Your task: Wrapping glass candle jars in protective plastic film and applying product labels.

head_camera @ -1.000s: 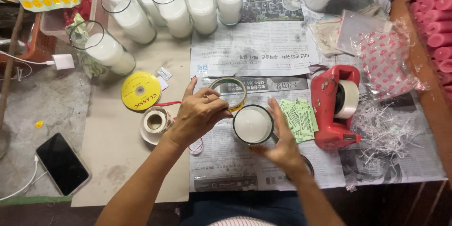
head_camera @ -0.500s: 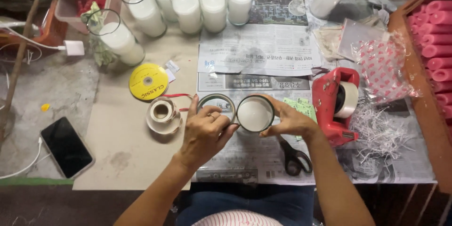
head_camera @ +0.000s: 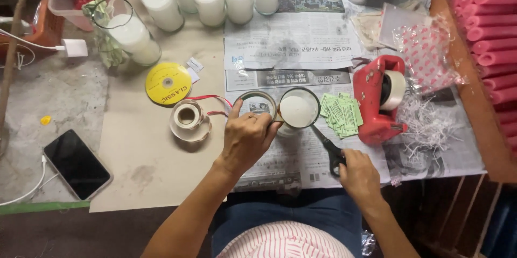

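Left hand has its grip closed round the candle jar (upright on newspaper); right hand clasps the scissors.

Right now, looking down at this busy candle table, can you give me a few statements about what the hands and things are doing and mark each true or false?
1. The left hand rests on a loop of clear tape beside a glass candle. True.
2. The right hand is lifting the red tape dispenser. False: it is on the black-handled scissors lying on the newspaper.
3. The phone lies face up with a dark screen, left of the hands. True.
4. The yellow disc is stacked on the phone. False: it lies apart, on the brown paper near the ribbon spool.
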